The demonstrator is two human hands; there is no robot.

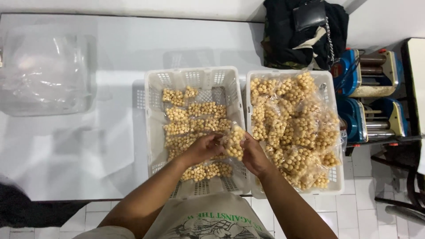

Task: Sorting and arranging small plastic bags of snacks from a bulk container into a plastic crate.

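Observation:
Two white plastic baskets stand side by side on a white table. The left basket (152, 115) holds a thin layer of clear bags of small round yellow snacks. The right basket (328, 77) is heaped high with the same bags. Both my hands hold one small clear bag of yellow balls (235, 141) over the gap between the baskets. My left hand (204, 148) grips its left end and my right hand (255, 156) grips its right side.
A heap of empty clear plastic bags (44, 75) lies at the table's far left. A black bag (305, 31) sits behind the right basket. Blue machines (369, 95) stand on the tiled floor to the right.

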